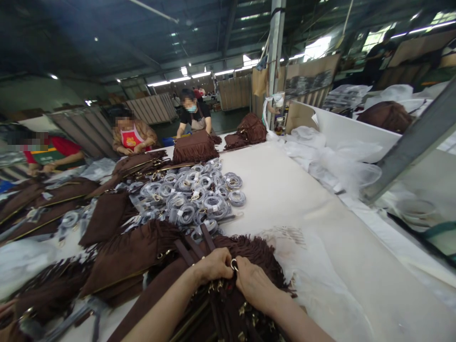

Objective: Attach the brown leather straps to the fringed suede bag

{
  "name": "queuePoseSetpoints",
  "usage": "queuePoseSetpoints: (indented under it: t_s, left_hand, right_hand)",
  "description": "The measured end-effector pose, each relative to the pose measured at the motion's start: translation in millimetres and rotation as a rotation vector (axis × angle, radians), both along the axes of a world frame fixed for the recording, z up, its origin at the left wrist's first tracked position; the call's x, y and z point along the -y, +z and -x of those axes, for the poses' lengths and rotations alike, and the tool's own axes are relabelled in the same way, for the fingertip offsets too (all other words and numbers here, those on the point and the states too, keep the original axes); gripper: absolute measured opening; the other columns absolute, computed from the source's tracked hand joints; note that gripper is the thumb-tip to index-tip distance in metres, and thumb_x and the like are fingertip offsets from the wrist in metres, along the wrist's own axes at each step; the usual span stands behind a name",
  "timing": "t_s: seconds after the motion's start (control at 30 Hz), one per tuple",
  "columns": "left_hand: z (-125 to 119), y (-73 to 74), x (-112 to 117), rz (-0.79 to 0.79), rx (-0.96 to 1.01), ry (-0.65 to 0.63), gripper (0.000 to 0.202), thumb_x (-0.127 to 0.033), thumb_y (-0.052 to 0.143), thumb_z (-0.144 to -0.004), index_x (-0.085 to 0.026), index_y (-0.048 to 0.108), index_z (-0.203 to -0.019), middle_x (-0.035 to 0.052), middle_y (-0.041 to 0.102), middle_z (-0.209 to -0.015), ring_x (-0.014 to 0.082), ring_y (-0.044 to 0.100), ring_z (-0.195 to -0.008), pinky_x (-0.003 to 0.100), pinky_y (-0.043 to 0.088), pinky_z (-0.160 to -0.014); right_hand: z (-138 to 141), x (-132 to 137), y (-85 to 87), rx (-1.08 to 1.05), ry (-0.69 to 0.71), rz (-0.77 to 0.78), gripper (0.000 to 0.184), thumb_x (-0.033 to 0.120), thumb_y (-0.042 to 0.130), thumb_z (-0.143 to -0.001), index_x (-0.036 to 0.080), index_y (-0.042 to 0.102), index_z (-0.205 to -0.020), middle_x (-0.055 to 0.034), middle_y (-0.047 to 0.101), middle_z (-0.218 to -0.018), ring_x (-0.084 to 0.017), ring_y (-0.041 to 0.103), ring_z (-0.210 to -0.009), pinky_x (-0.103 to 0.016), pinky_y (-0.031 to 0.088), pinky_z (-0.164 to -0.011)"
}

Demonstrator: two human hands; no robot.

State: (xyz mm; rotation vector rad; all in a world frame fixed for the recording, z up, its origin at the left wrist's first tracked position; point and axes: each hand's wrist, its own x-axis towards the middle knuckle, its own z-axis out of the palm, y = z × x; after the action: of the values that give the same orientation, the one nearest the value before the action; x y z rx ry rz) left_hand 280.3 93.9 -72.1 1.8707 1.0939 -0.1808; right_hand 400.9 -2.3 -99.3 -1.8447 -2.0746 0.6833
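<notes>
Over a pile of dark brown fringed bags (256, 251), both of my hands meet close together. A metal ring (234, 265) sits between their fingertips. My left hand (215, 265) is closed at the ring's left side, with brown straps (207, 237) rising just behind it. From the right, my right hand (251, 281) pinches the same ring. More brown straps with gold-coloured metal clasps (245, 309) hang and lie below the hands. The fingers partly hide the ring, so I cannot make out what it is fixed to.
Beyond my hands lies a heap of coiled straps in clear wrap (185, 202). Brown bags (138, 259) cover the table's left. Clear plastic bags (331, 161) line the right edge by a metal post (413, 147). Several co-workers, one at the far end (195, 114), stand around the table (278, 185).
</notes>
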Motion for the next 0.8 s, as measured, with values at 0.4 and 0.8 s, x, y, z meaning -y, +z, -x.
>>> queuePoseSetpoints:
  t_s: [0.4, 0.8]
  left_hand:
    - [8, 0.0, -4, -0.009, 0.054, -0.036, 0.005, -0.014, 0.055, -0.051, -0.013, 0.058, -0.055, -0.0021, 0.053, -0.066, 0.0122, 0.051, -0.065, 0.021, 0.04, -0.058]
    - [54, 4.9, 36, -0.549, -0.07, 0.003, 0.052, -0.043, 0.038, -0.081, -0.018, 0.045, -0.126, 0.0078, 0.045, -0.133, 0.0253, 0.034, -0.126, 0.046, 0.029, -0.104]
  right_hand:
    - [2, 10, 11.6, -0.049, 0.005, 0.054, 0.025, 0.001, 0.04, -0.077, 0.008, 0.055, -0.095, -0.0151, 0.062, -0.089, -0.028, 0.061, -0.08, -0.035, 0.046, -0.069]
    - [-57, 89, -50.1, -0.273, -0.716, 0.053, 0.032, 0.028, 0.03, -0.089, 0.018, 0.059, -0.083, -0.0067, 0.064, -0.079, -0.021, 0.06, -0.08, -0.029, 0.046, -0.074]
